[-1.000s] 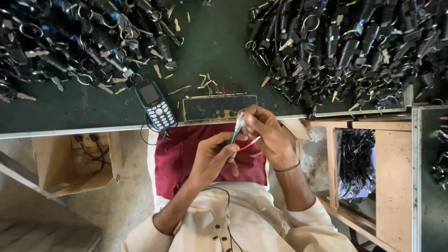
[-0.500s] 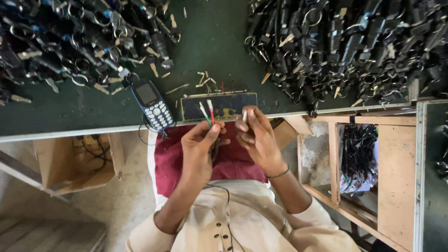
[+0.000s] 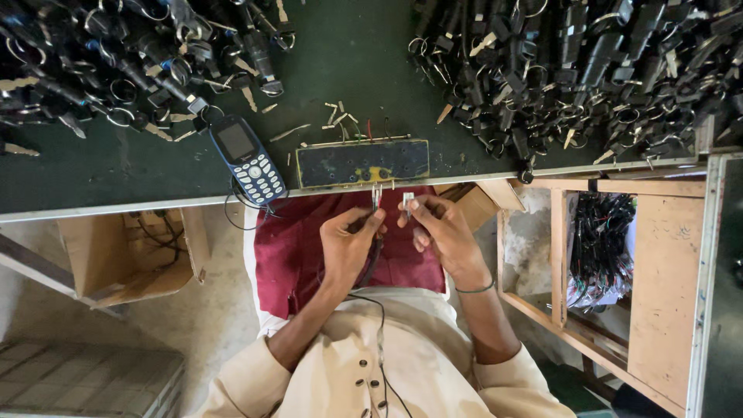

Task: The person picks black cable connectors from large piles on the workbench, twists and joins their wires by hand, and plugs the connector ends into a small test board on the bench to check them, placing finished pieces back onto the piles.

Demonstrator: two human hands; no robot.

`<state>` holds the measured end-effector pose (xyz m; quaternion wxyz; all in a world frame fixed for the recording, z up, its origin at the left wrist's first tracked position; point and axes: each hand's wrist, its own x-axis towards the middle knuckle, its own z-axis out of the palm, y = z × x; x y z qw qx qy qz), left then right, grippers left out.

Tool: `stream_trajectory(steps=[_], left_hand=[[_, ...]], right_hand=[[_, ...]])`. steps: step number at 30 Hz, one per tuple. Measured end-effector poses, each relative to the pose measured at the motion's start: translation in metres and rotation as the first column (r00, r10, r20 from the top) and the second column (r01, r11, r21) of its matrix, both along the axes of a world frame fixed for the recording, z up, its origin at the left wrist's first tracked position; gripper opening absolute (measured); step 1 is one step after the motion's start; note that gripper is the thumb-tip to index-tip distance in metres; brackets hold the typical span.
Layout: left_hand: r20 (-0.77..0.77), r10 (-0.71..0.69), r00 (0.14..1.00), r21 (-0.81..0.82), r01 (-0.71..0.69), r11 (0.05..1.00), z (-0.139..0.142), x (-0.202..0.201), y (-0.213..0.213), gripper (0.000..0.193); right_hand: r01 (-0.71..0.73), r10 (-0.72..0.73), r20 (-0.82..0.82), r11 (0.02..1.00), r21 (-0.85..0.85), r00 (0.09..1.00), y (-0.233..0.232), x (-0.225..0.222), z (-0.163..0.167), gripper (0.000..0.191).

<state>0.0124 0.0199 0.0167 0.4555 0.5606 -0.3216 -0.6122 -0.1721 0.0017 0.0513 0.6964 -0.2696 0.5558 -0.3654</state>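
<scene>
holding wire ends | both hands | just below table edge

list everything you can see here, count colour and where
table: one, dark green, across the top
key piles: two, black with metal rings, top left and top right
phone: one, blue and grey, at the table edge
block: one, dark with yellow marks, at the table edge above the hands
loose bits: several, pale metal, beside the block
cloth: one, dark red, on the lap
box: one, brown cardboard, under the table at left
shelf: one, pale wood, at right
cable bundle: one, black, bagged inside the shelf
connector: one, small and whitish, in the right hand
left hand: pinching thin wires below the block
right hand: green band on its wrist
</scene>
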Motion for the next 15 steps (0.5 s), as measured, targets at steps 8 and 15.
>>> stream_trajectory(steps=[8, 15], left_hand=[[0.022, 0.118, 0.993, -0.056, -0.117, 0.992, 0.011, -0.004, 0.007, 0.016], [0.211, 0.166, 0.963, -0.201, -0.123, 0.972, 0.016, -0.003, -0.005, 0.015]], right_hand=[[-0.073, 0.070, -0.101, 0.997, -0.027, 0.992, -0.003, -0.001, -0.001, 0.027], [-0.181, 0.162, -0.290, 0.983, -0.039, 0.943, -0.014, 0.009, 0.008, 0.029]])
